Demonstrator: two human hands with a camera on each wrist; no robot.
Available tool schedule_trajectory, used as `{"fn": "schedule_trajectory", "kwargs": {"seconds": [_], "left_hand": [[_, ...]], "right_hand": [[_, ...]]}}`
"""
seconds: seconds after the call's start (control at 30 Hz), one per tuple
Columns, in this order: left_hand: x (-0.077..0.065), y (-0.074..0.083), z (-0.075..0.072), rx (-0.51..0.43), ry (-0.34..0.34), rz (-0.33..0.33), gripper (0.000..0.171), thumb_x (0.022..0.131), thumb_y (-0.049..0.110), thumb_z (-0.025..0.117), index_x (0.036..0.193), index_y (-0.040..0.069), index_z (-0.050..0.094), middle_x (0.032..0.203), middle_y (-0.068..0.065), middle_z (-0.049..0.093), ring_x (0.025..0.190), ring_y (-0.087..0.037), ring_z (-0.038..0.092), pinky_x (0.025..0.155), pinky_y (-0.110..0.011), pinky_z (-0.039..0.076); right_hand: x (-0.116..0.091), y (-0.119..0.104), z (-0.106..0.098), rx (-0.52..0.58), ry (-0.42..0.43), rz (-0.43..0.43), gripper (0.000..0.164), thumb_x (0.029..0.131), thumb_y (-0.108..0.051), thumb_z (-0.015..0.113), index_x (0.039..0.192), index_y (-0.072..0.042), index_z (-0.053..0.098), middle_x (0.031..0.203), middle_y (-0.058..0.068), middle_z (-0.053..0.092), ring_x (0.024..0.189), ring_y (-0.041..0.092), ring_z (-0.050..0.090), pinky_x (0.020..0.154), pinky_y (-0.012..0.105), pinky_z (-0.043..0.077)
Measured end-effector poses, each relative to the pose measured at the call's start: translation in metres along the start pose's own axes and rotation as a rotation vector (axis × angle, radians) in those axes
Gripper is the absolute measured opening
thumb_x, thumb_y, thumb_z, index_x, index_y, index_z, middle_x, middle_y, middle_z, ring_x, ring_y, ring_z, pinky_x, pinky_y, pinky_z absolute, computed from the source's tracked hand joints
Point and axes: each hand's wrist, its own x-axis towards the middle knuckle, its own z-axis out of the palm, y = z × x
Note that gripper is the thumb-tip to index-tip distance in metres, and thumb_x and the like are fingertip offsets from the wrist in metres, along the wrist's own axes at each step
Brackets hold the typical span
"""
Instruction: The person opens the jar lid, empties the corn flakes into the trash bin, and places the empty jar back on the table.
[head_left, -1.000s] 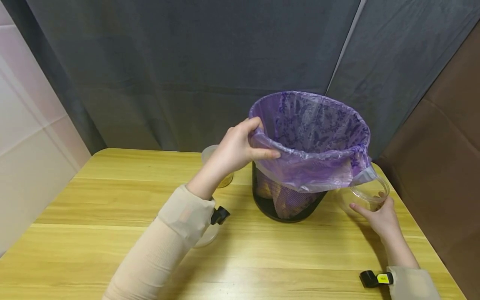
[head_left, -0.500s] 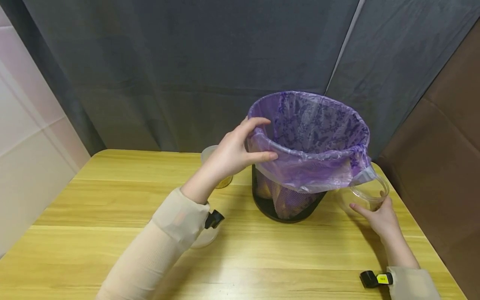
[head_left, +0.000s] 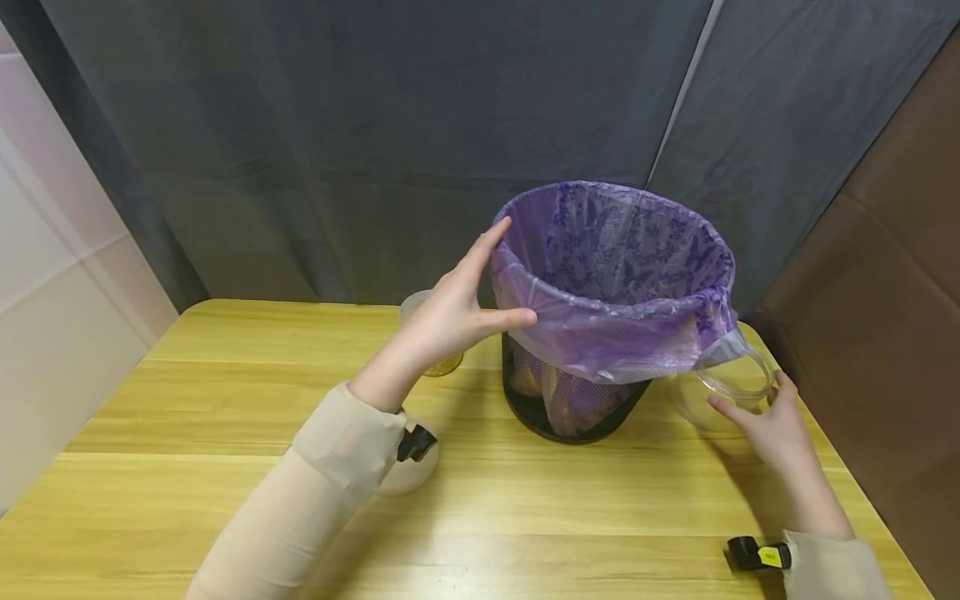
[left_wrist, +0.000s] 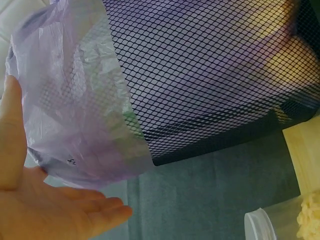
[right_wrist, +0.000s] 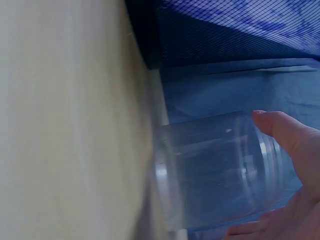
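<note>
A black mesh waste bin (head_left: 528,412) stands on the table, lined with a purple patterned bag (head_left: 615,342) folded over its rim. My left hand (head_left: 442,321) is at the bin's left rim, thumb and fingers spread and straight. In the left wrist view, its fingers (left_wrist: 95,207) lie beside the bag's folded edge without gripping it. My right hand (head_left: 776,429) is beside a clear plastic jar (right_wrist: 215,170) standing right of the bin. Its thumb tip overlaps the jar's neck in the right wrist view, and the other fingers are spread below the jar.
Behind my left forearm is a clear jar (head_left: 444,365) with yellowish contents; its white lid (left_wrist: 259,225) shows in the left wrist view. A round translucent disc (head_left: 412,475) lies on the wooden table (head_left: 562,525). Grey curtain (head_left: 337,167) hangs behind; a brown panel (head_left: 892,350) borders the right.
My left hand has let go of the bag's rim, straightened its fingers and drawn back left. My right hand has loosened around the jar and shifted slightly right.
</note>
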Motion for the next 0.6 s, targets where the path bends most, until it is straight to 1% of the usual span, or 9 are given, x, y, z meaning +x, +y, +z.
{"fn": "schedule_trajectory", "kwargs": {"seconds": [0.1,0.3,0.33,0.37,0.4,0.43,0.53,0.57,0.6], "left_hand": [[-0.002,-0.003,-0.001,-0.005,-0.002,0.009,0.105,0.077,0.041,0.079,0.153,0.037,0.007,0.158,0.005,0.011,0.139,-0.027,0.024,0.107,-0.051,0.026],[-0.008,-0.012,-0.005,0.022,0.009,0.016,0.105,0.078,0.042,0.079,0.153,0.036,0.006,0.157,0.004,0.013,0.135,-0.031,0.032,0.105,-0.050,0.031],[-0.009,-0.013,-0.005,0.031,0.012,0.012,0.105,0.078,0.042,0.078,0.153,0.036,0.005,0.155,0.001,0.023,0.126,-0.031,0.044,0.101,-0.049,0.035],[-0.010,-0.014,-0.006,0.038,0.013,0.007,0.105,0.078,0.043,0.078,0.153,0.036,0.005,0.145,-0.003,0.040,0.111,-0.031,0.054,0.094,-0.047,0.042],[-0.011,-0.015,-0.007,0.041,0.014,-0.001,0.105,0.078,0.044,0.078,0.153,0.036,0.005,0.127,-0.006,0.054,0.094,-0.030,0.060,0.084,-0.045,0.047],[-0.013,-0.017,-0.007,0.048,0.021,-0.007,0.105,0.077,0.044,0.078,0.153,0.036,0.006,0.125,-0.006,0.055,0.085,-0.027,0.059,0.082,-0.045,0.047],[-0.015,-0.022,-0.009,0.050,0.030,-0.022,0.104,0.077,0.043,0.079,0.154,0.033,0.008,0.121,-0.010,0.057,0.088,-0.028,0.058,0.086,-0.045,0.046],[-0.016,-0.024,-0.010,0.047,0.030,-0.026,0.104,0.078,0.042,0.079,0.154,0.030,0.010,0.132,-0.012,0.052,0.104,-0.029,0.057,0.092,-0.045,0.043],[-0.017,-0.026,-0.010,0.045,0.032,-0.031,0.103,0.078,0.041,0.079,0.154,0.029,0.011,0.147,-0.010,0.038,0.120,-0.029,0.049,0.100,-0.047,0.037]], "right_hand": [[-0.003,-0.006,-0.003,-0.007,0.007,0.001,0.112,0.089,-0.044,0.066,0.146,0.004,-0.018,0.146,0.041,-0.004,0.134,0.055,0.005,0.102,0.066,0.016],[-0.010,-0.018,-0.006,-0.030,0.007,-0.014,0.109,0.089,-0.045,0.064,0.147,0.004,-0.015,0.146,0.042,0.000,0.133,0.056,0.007,0.102,0.067,0.016],[-0.012,-0.020,-0.006,-0.037,0.010,-0.012,0.109,0.090,-0.045,0.063,0.147,0.003,-0.015,0.146,0.042,0.000,0.133,0.057,0.008,0.101,0.067,0.016],[-0.013,-0.022,-0.007,-0.044,0.014,-0.011,0.108,0.090,-0.046,0.062,0.147,0.003,-0.015,0.146,0.042,0.000,0.133,0.057,0.008,0.101,0.068,0.017],[-0.015,-0.024,-0.008,-0.047,0.022,-0.011,0.108,0.090,-0.046,0.062,0.148,0.003,-0.014,0.146,0.042,0.001,0.133,0.057,0.009,0.101,0.068,0.017],[-0.017,-0.026,-0.009,-0.054,0.031,-0.013,0.107,0.090,-0.046,0.062,0.148,0.003,-0.014,0.146,0.042,0.002,0.133,0.057,0.009,0.101,0.068,0.017],[-0.022,-0.032,-0.012,-0.064,0.056,-0.023,0.104,0.091,-0.045,0.061,0.148,0.004,-0.012,0.147,0.041,0.003,0.133,0.056,0.009,0.101,0.067,0.016],[-0.024,-0.034,-0.013,-0.063,0.063,-0.031,0.103,0.091,-0.044,0.060,0.148,0.004,-0.011,0.147,0.040,0.003,0.134,0.055,0.009,0.101,0.067,0.016],[-0.026,-0.037,-0.015,-0.061,0.072,-0.038,0.102,0.092,-0.043,0.060,0.148,0.004,-0.010,0.148,0.039,0.003,0.134,0.054,0.009,0.102,0.067,0.015]]}}
